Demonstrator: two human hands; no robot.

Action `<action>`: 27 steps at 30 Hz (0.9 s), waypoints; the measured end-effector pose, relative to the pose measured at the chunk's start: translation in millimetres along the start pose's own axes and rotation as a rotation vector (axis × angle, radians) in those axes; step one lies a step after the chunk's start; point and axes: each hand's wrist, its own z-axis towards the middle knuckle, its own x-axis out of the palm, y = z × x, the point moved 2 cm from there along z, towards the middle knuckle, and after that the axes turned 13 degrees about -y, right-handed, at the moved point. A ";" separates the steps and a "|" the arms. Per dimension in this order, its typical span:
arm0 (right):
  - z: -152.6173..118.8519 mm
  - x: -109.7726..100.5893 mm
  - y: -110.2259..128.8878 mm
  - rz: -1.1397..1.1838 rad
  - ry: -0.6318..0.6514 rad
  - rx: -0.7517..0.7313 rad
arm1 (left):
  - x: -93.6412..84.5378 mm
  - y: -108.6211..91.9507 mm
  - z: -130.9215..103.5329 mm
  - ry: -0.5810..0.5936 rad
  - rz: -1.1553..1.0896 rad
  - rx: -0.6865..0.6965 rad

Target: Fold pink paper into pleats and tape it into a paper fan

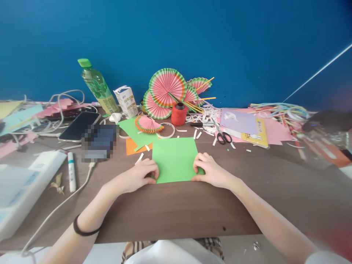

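Observation:
A sheet of green paper (176, 159) lies on the brown table in front of me. My left hand (144, 171) pinches its near left corner between thumb and curled fingers. At the opposite side, my right hand (207, 168) grips the near right edge in the same way. Just beyond the sheet sit a small pleated pink-and-green paper fan (150, 124), a roll of white tape (166, 131) and more green paper (129, 128) over an orange piece (134, 147). Black-handled scissors (223, 136) rest beyond my right hand.
Along the blue wall stand a green-capped bottle (97, 86), a carton (126, 101), round paper fans (167, 88) and a red thread spool (179, 115). Phones (79, 126), a marker (72, 172) and a white cable (63, 203) lie left. Paper strips and a yellow booklet (260, 134) lie right.

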 end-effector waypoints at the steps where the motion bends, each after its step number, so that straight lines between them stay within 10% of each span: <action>1: -0.5 -1.7 -2.0 0.005 0.011 0.018 | -1.6 0.9 -0.6 0.008 -0.020 0.004; 14: -2.2 -14.0 -11.2 0.066 0.084 0.008 | -9.9 -9.1 -0.7 -0.094 -0.079 0.015; 27: -2.0 -6.7 -0.5 0.106 0.010 -0.083 | 20.4 -24.1 9.8 -0.195 0.091 0.173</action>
